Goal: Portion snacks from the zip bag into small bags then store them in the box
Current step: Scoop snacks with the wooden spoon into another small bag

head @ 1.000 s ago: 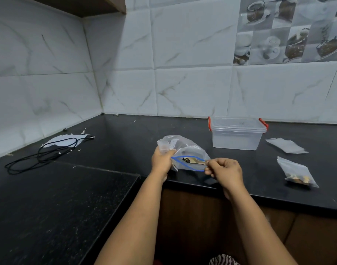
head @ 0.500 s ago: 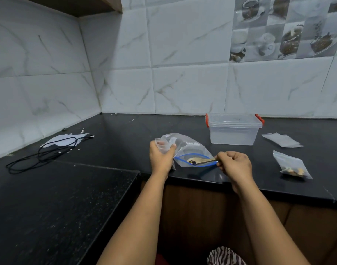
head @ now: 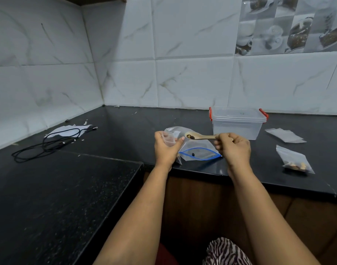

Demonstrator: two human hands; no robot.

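Holding the spoon [head: 200,136] level, my right hand [head: 233,148] pinches its handle end with curled fingers, so the few dark snacks [head: 190,136] in the bowl do not roll off. My left hand [head: 166,148] grips a small bag [head: 168,139] at its mouth, thumb and fingers curled round the plastic, presenting the opening just beside the spoon tip. The zip bag [head: 199,153] lies on the counter [head: 125,131] below and between both hands, its blue-edged mouth gaping toward me for repeat scooping (one dark piece shows inside). The box [head: 238,124] stands behind my right hand with its lid on and red clips at the ends; I judge it the last stop. To the right lie one bag with snacks [head: 295,161] and a flat bag [head: 285,135]. How far the small bag's mouth is open cannot be seen behind my fingers, and the snack type is too small to identify. A cable [head: 49,142] lies far left.
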